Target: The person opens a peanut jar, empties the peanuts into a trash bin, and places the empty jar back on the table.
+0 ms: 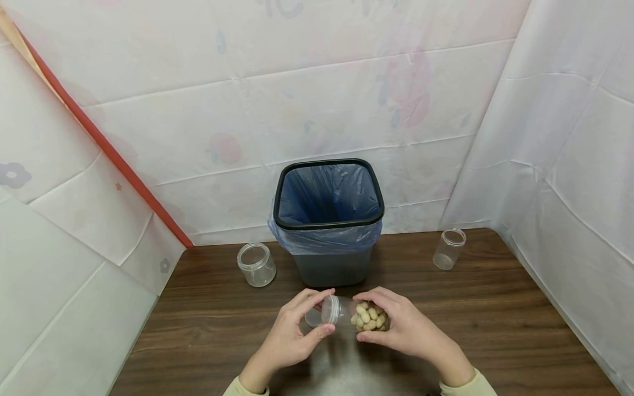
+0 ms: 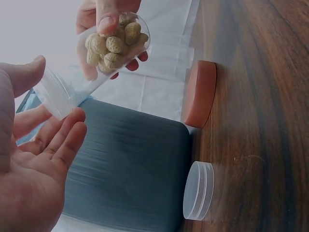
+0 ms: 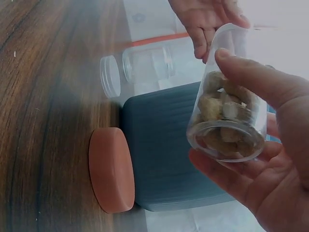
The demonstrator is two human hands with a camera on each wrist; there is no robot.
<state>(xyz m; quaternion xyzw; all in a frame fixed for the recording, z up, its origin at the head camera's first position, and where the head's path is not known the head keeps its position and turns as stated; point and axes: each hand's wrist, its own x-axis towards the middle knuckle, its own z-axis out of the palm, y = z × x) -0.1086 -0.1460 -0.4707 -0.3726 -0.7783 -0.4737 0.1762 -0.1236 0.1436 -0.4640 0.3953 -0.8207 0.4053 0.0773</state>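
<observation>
My right hand [image 1: 406, 330] grips a clear jar [image 1: 348, 312] lying tilted on its side above the table, thumb on one side and fingers on the other. Peanuts [image 1: 370, 317] in their shells fill the end nearest that hand. At the other end, my left hand [image 1: 292, 336] holds the clear lid [image 2: 57, 94] between thumb and fingers, right at the jar's mouth. The left wrist view shows these left fingers [image 2: 70, 137] spread below the lid. In the right wrist view the jar's round base [image 3: 227, 140] faces the camera.
Behind the hands stands a dark bin [image 1: 332, 267] with a blue liner [image 1: 327, 239]. Clear empty jars stand left [image 1: 257, 267] and right [image 1: 448, 250] of it. Before the bin lie a loose clear lid [image 2: 198, 191] and a terracotta-coloured round piece [image 3: 112, 169] on the wooden table [image 1: 208, 319].
</observation>
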